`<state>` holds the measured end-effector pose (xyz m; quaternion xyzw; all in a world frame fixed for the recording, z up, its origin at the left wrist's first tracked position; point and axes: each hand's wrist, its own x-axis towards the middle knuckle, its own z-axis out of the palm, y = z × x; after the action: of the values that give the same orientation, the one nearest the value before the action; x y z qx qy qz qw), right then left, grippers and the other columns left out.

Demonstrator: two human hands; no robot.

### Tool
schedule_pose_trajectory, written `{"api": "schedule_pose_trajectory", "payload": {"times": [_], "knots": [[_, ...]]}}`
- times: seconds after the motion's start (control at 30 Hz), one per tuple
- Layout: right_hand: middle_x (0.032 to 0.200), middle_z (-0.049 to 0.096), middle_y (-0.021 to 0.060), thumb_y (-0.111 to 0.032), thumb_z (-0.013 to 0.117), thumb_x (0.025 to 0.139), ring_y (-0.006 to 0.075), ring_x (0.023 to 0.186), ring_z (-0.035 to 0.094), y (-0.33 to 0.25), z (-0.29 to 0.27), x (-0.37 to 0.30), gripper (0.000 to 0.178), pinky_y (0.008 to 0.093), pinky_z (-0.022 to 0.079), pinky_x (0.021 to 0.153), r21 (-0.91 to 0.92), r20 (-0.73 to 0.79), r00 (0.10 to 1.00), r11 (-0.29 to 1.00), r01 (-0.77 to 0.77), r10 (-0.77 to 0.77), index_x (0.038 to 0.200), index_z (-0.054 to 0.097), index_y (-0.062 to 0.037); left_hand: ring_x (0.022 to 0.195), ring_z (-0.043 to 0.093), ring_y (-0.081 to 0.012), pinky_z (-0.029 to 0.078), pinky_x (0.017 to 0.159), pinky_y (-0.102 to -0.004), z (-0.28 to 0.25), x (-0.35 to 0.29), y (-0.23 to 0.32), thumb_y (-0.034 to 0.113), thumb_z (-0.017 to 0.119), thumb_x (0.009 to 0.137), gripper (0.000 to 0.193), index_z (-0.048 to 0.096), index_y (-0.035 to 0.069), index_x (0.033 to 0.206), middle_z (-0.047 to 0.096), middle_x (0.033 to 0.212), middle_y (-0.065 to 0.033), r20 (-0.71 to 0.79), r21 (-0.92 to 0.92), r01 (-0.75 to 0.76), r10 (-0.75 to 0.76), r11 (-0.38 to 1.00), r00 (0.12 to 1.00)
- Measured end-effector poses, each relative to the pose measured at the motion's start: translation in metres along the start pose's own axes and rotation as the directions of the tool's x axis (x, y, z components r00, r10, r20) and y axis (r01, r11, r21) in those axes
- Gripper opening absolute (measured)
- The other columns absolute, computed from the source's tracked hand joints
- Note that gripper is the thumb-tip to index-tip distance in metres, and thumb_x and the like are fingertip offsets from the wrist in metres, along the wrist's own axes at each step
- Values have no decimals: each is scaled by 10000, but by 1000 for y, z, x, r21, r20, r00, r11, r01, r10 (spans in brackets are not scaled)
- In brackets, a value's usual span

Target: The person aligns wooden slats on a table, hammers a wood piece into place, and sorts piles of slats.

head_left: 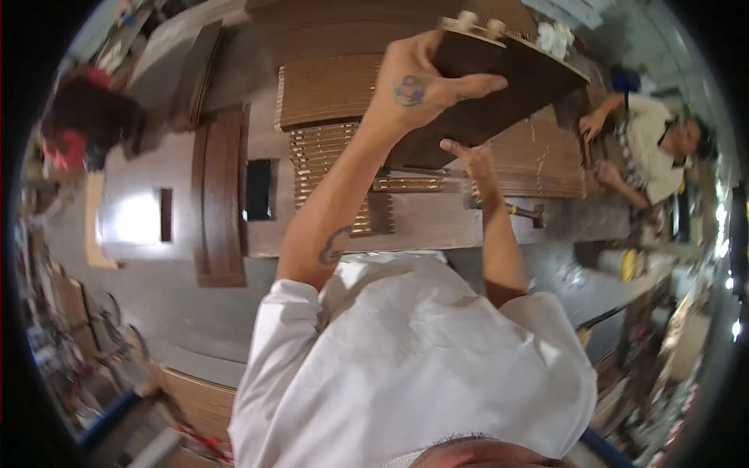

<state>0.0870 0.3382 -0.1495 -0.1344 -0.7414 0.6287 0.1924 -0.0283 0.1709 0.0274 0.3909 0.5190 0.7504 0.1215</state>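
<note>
Both hands hold a dark brown wooden board (pixel 503 97), raised and tilted above the table. My left hand (pixel 417 82) grips its upper left part, with the thumb across the face and the other fingers mostly hidden. Two pale knob-like shapes show at the board's upper edge; I cannot tell what they are. Lower down, my right hand (pixel 474 162) is closed on the bottom edge, its thumb on the near side. Beneath the arms lie slatted stacks of brown wooden pieces (pixel 324 156) with light ends. Just below my right hand rests a hammer (pixel 515 210) with a black and yellow handle.
Brown boards (pixel 324 90) are stacked behind my left forearm. Long dark planks (pixel 222 195) overhang the near edge of the table (pixel 445 222), beside a flat black rectangular object (pixel 257 189). A co-worker (pixel 651 148) works at the right end; another person (pixel 86 117) is at the far left.
</note>
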Motion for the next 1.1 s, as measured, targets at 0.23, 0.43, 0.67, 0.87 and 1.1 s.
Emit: {"api": "schedule_pose_trajectory", "payload": {"times": [0.23, 0.43, 0.67, 0.87, 1.1], "knots": [[1072, 661, 97, -198, 814, 739, 212, 1010, 610, -8, -43, -33, 502, 340, 486, 920, 279, -262, 960, 960, -24, 101, 1171, 614, -37, 599, 661, -188, 585, 570, -297, -14, -11, 8, -12, 788, 711, 190, 633, -63, 810, 676, 745, -135, -137, -125, 9, -26, 992, 990], [1051, 676, 54, -179, 814, 740, 173, 946, 626, -27, -51, -47, 408, 323, 503, 851, 274, -468, 884, 952, 135, 10, 1093, 666, -37, 581, 645, -178, 562, 561, -287, 1, -14, 2, -36, 790, 677, 202, 624, -50, 791, 654, 698, -109, -41, -103, 17, -21, 995, 999], [1043, 687, 59, -220, 841, 710, 171, 968, 632, -29, -33, -39, 477, 331, 499, 873, 91, -381, 924, 995, 47, -9, 1119, 657, -55, 595, 609, -221, 520, 525, -331, 4, -12, 3, 135, 770, 685, 217, 620, -20, 712, 612, 699, -137, 31, 130, -72, 69, 989, 997], [1118, 638, 56, -188, 875, 665, 184, 1032, 584, -8, -15, -12, 668, 346, 474, 907, 54, -132, 990, 998, -33, 40, 1238, 556, -59, 645, 608, -238, 531, 570, -360, -4, -2, -8, 195, 792, 702, 287, 608, -23, 727, 590, 704, -133, 59, 97, -117, 112, 988, 992], [1021, 603, 102, -539, 852, 588, 228, 1037, 521, 31, 3, -3, 611, 339, 447, 859, -180, -110, 994, 983, -39, 19, 937, 722, -56, 698, 601, -225, 528, 622, -365, -2, -1, -11, 198, 807, 705, 355, 584, -20, 876, 590, 790, -116, 62, 51, -131, 128, 990, 990]]}}
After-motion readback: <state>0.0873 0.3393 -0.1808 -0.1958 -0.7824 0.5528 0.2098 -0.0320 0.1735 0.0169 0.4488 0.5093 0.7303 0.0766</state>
